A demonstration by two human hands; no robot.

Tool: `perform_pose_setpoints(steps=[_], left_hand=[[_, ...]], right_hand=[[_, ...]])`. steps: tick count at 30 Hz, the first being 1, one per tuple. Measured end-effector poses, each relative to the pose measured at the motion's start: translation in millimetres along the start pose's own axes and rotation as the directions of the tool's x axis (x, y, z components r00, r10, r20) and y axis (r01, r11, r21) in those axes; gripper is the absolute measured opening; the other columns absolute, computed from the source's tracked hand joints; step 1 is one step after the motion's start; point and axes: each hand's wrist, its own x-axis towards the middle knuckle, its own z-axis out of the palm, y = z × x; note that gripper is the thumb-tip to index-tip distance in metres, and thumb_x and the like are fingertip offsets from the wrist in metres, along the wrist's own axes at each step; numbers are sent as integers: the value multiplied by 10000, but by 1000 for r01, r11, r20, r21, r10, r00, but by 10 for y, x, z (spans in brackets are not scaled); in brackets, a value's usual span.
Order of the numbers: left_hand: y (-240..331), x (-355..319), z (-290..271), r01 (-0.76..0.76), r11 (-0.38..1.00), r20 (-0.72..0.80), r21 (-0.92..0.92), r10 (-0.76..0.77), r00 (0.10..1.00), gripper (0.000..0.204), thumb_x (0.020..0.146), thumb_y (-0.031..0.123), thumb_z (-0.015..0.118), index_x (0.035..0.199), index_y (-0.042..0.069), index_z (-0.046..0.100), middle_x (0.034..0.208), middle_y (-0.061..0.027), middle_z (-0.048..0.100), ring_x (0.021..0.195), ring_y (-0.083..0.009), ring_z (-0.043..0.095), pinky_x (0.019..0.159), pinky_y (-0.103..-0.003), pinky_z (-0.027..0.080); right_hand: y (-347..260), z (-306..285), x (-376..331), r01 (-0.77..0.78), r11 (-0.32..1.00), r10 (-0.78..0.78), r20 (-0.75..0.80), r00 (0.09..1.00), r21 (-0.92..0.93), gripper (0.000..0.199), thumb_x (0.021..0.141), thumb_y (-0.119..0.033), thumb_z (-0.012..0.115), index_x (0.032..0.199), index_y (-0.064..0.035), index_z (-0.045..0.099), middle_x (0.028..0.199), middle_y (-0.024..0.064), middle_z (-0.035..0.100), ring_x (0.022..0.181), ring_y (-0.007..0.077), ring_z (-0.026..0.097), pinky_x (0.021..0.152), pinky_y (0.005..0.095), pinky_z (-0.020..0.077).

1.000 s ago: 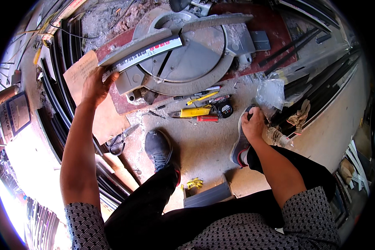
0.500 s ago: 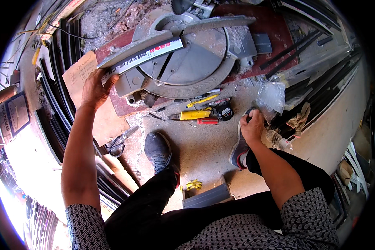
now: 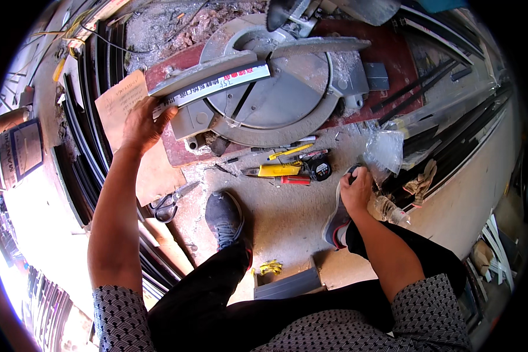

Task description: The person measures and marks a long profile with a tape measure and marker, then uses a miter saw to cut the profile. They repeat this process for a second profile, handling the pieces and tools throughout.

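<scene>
A short metal profile (image 3: 223, 81) with a white printed label lies along the fence (image 3: 208, 71) of a mitre saw (image 3: 270, 100), reaching onto its round grey table. My left hand (image 3: 144, 124) grips the profile's left end between thumb and fingers. Low on the right, over the toe of my right shoe (image 3: 336, 220), my right hand (image 3: 356, 189) is closed with curled fingers. A dark patch shows between its thumb and fingers, and I cannot make out whether it is a held thing or the shoe behind. At the top edge is part of the saw blade (image 3: 280, 14).
Before the saw lie a yellow utility knife (image 3: 278, 170), a yellow pen (image 3: 290, 152), a red-handled tool (image 3: 294, 180) and a tape measure (image 3: 320, 169). Scissors (image 3: 167, 208) rest beside cardboard (image 3: 122, 105). Dark profiles (image 3: 88, 126) line the left; a glove (image 3: 420, 183) and plastic bottle (image 3: 393, 210) lie right.
The whole view has shifted slightly, so the saw and tools appear lower and further right. More of the blade shows at the top. Both hands keep their places and grips.
</scene>
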Motion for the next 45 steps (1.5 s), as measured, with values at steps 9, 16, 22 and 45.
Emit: perform_pose_setpoints(steps=[9, 16, 22, 45], left_hand=[[-42, -6, 22, -18, 1000, -31, -9, 18, 999, 667, 941, 634, 642, 1286, 62, 649, 1225, -177, 686, 1191, -400, 619, 1014, -485, 483], [-34, 0, 23, 6, 1000, -29, 11, -5, 1000, 685, 934, 659, 629, 1265, 60, 660, 1203, -188, 691, 1168, -413, 624, 997, -498, 489], [-14, -11, 7, 8, 1000, -39, -9, -8, 999, 627, 942, 622, 643, 1251, 76, 668, 1195, -184, 692, 1154, -421, 624, 993, -505, 487], [-60, -12, 31, -31, 999, -67, -37, 29, 997, 525, 957, 518, 667, 1192, 49, 660, 1093, -209, 679, 1055, -446, 633, 926, -517, 499]], right_hand=[[-16, 7, 8, 25, 1000, -25, -13, 1000, 6, 262, 809, -136, 696, 946, -60, 486, 889, 185, 550, 885, 434, 558, 793, 533, 445], [17, 29, -2, 30, 1000, -30, 8, 1000, -10, 249, 832, -133, 681, 955, -50, 482, 908, 184, 547, 910, 434, 553, 816, 531, 448], [104, 78, 2, 29, 997, -28, -11, 1000, 66, 248, 807, -141, 709, 921, -62, 504, 877, 177, 578, 886, 437, 565, 809, 541, 443], [-2358, -4029, 3753, 167, 661, -209, -34, 977, 732, 485, 1049, -421, 602, 1323, -25, 661, 1200, 11, 683, 1085, 78, 603, 893, 253, 466]])
